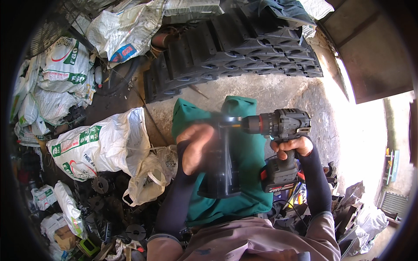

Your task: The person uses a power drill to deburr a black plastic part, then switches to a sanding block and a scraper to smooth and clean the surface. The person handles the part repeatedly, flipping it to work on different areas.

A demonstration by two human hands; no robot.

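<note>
Your right hand (297, 145) is closed round the cordless drill (276, 123), aimed at the far end of the black plastic part (217, 176) on your lap (252, 174): likely drilling, needing steady alignment. Your left hand (197, 145) (blurred; I can't tell its hold) is at the part's left.

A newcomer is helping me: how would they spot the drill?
Find the green trousers at the picture's centre, then look right to the person's right hand. It grips a black cordless drill, its chuck pointing left toward a dark part over the trousers. The red ring behind the chuck and the blocky battery below the hand set it apart from that part.
</note>
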